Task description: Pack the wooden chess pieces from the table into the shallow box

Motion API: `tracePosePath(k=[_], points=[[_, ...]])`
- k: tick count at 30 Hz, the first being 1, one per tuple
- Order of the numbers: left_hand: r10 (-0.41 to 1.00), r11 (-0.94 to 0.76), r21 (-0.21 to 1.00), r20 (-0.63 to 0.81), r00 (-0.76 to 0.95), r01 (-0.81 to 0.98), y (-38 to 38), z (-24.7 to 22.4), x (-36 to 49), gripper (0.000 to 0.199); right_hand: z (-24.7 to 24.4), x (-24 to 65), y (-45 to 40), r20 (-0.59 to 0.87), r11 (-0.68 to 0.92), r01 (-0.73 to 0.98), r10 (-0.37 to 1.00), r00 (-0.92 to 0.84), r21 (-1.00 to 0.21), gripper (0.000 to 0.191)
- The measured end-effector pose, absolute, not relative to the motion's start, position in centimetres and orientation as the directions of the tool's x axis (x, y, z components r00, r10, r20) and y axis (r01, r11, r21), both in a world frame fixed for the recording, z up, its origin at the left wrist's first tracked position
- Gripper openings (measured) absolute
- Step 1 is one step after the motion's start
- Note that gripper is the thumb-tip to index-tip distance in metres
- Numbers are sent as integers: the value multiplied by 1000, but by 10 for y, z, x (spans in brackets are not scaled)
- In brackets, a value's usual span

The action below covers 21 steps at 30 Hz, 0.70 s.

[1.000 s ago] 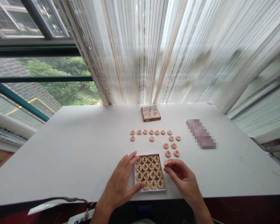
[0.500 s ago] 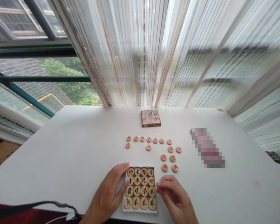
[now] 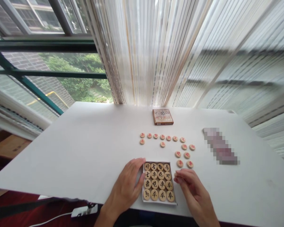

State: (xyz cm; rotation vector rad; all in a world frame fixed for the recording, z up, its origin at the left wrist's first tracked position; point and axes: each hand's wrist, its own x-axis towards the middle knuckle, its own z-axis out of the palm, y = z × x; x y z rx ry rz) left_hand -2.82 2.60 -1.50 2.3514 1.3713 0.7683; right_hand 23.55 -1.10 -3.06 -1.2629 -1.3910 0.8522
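A white cardboard box (image 3: 159, 203) near the table's front edge holds rows of round wooden Chinese chess pieces with black characters (image 3: 154, 184). My left hand (image 3: 126, 183) lies along its left side, fingers stretched to the far left corner and thumb touching the rim. Just off the right side of the box, my right hand (image 3: 191, 187) pinches a small pale Chinese chess piece (image 3: 175, 174) between thumb and fingers; its face is hidden. Beyond the hands, red-marked pieces (image 3: 162, 137) lie in a row, with red pairs (image 3: 186, 155) closer to my right hand.
A flat printed Chinese chess case (image 3: 162, 117) lies at the back of the white table (image 3: 73, 151). Toward the right is a blurred-out pinkish object (image 3: 220, 146). A power strip (image 3: 84, 210) with a white cable sits below the front edge at left. Curtains and a window stand behind.
The view has shifted, so the box, pieces and hands all appear farther right and slightly higher. Both hands keep nearly the same places about the box, the right still pinching its piece.
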Motion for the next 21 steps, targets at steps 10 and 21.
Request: tracePosePath(k=[10,21], points=[[847,-532,535,331,417,657,33,-15,-29,37,20,182,19,190,216,343,976,-106,-914,12],[849,-528,562,326,417,636,33,-15,-30,37,14,164,30,64,153,512,980,-186,-845,11]])
